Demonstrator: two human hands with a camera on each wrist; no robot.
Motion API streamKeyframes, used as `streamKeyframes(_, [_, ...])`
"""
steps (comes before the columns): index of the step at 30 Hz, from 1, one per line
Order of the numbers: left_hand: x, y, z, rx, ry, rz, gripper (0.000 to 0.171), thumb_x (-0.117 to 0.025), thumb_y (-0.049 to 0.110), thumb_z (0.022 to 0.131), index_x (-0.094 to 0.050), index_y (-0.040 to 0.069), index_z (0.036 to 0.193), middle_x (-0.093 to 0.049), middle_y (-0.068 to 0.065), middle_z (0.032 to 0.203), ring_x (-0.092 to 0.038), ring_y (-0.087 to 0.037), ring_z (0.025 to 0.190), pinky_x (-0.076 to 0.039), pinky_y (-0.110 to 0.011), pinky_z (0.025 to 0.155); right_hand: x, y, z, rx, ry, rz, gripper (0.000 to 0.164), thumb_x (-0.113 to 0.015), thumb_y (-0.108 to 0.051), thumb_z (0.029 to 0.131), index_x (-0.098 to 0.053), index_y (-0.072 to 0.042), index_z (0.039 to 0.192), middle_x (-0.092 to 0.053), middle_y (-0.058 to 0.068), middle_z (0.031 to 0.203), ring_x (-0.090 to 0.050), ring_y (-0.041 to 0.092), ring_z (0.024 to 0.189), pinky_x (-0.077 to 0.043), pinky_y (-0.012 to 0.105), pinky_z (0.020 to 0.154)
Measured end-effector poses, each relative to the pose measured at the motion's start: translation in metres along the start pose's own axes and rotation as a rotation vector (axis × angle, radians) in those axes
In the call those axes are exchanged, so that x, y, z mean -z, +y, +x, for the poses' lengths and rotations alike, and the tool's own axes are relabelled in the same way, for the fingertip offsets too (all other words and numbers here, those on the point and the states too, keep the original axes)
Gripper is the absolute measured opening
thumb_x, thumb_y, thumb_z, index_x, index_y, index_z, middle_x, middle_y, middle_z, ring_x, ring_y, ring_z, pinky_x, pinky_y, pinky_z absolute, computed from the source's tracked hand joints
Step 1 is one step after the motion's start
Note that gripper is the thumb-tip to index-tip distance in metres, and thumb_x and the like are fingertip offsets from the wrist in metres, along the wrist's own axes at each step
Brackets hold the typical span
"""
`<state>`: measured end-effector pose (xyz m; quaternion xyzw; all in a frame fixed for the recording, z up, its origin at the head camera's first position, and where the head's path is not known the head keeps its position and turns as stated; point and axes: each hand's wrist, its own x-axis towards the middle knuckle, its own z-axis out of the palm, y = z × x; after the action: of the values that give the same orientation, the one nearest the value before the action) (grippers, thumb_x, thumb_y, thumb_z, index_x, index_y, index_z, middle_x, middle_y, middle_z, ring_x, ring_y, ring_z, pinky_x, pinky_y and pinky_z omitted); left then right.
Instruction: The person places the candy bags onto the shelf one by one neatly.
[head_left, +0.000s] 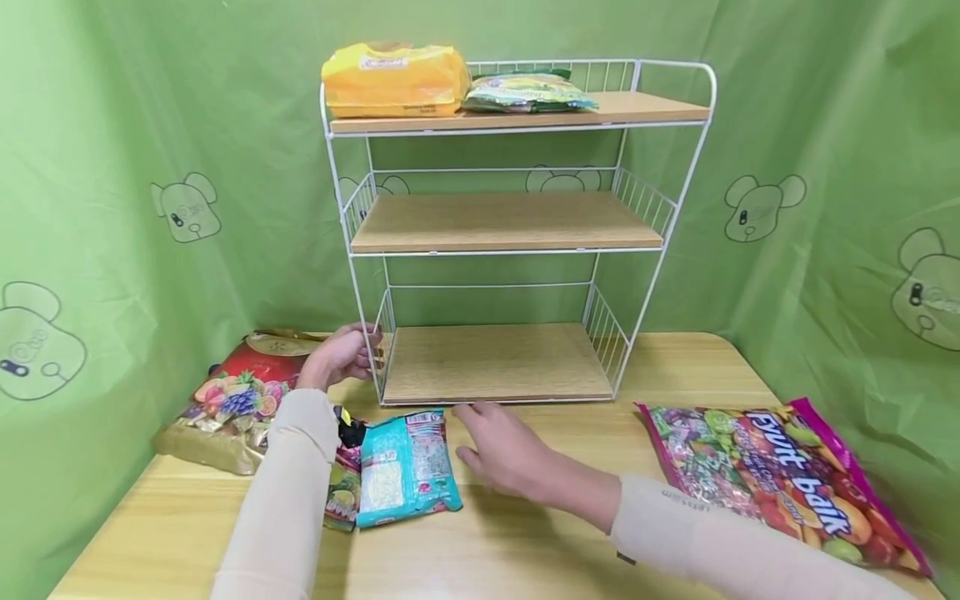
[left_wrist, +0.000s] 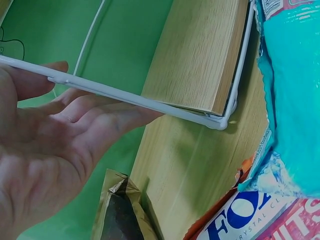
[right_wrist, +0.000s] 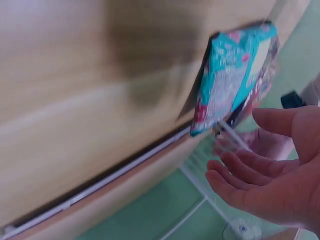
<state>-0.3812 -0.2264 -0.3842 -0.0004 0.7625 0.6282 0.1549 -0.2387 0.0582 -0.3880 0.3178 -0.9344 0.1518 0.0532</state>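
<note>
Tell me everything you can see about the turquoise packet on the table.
The turquoise packet looks like glossy, slightly crinkled plastic, with pale printed panels, a barcode and small pink accents. No opening shows. It lies on the table in front of the rack, its left side overlapping a colourful fruit-print packet. The right hand is close to its right edge; whether they touch is unclear.

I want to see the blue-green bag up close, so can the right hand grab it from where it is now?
Probably yes. The right hand is right beside the blue-green bag, its fingers hold nothing, and I see nothing standing between them.
</note>
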Motion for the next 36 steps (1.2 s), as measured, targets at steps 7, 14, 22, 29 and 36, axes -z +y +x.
streamKeyframes(7, [-0.001, 0.002, 0.0, 0.006, 0.002, -0.008, 0.037, -0.042, 0.013, 0.106, -0.037, -0.002, 0.14, -0.057, -0.009, 0.085, -0.063, -0.016, 0.07, -0.061, -0.033, 0.068, -0.024, -0.013, -0.009, 0.05, -0.081, 0.002, 0.061, -0.077, -0.026, 0.09, -0.053, 0.0, 0.141, -0.065, 0.019, 0.128, -0.063, 0.032, 0.119, -0.055, 0.041, 0.102])
streamKeyframes(14, [-0.002, 0.001, -0.001, 0.002, -0.007, -0.02, 0.027, -0.042, 0.011, 0.106, -0.041, 0.001, 0.131, -0.056, -0.009, 0.082, -0.061, -0.014, 0.065, -0.06, -0.031, 0.064, -0.043, -0.022, -0.01, 0.048, -0.141, -0.025, 0.069, -0.079, -0.031, 0.089, -0.049, -0.005, 0.146, -0.058, 0.016, 0.14, -0.058, 0.03, 0.128, -0.048, 0.041, 0.111])
streamKeyframes(22, [-0.001, 0.002, -0.001, -0.008, -0.011, -0.025, 0.024, -0.042, 0.011, 0.106, -0.042, 0.001, 0.128, -0.053, -0.008, 0.081, -0.059, -0.014, 0.066, -0.058, -0.03, 0.063, -0.053, -0.027, -0.007, 0.039, -0.164, -0.036, 0.076, -0.081, -0.031, 0.087, -0.043, -0.011, 0.15, -0.053, 0.019, 0.146, -0.055, 0.037, 0.13, -0.046, 0.046, 0.113])
streamKeyframes(29, [-0.001, 0.002, -0.002, -0.007, -0.014, -0.021, 0.028, -0.042, 0.011, 0.106, -0.04, 0.0, 0.132, -0.05, -0.005, 0.079, -0.058, -0.015, 0.068, -0.058, -0.03, 0.063, -0.057, -0.029, -0.004, 0.034, -0.163, -0.019, 0.082, -0.083, -0.032, 0.084, -0.042, -0.01, 0.151, -0.052, 0.016, 0.145, -0.055, 0.034, 0.13, -0.051, 0.041, 0.108])
streamKeyframes(36, [0.0, 0.0, -0.001, -0.008, -0.006, -0.01, 0.033, -0.042, 0.012, 0.106, -0.039, -0.002, 0.136, -0.056, -0.007, 0.084, -0.061, -0.015, 0.068, -0.06, -0.032, 0.066, -0.059, -0.028, -0.006, -0.023, -0.229, 0.034, 0.087, -0.082, -0.035, 0.084, -0.038, -0.014, 0.156, -0.043, 0.02, 0.155, -0.051, 0.036, 0.137, -0.051, 0.047, 0.107])
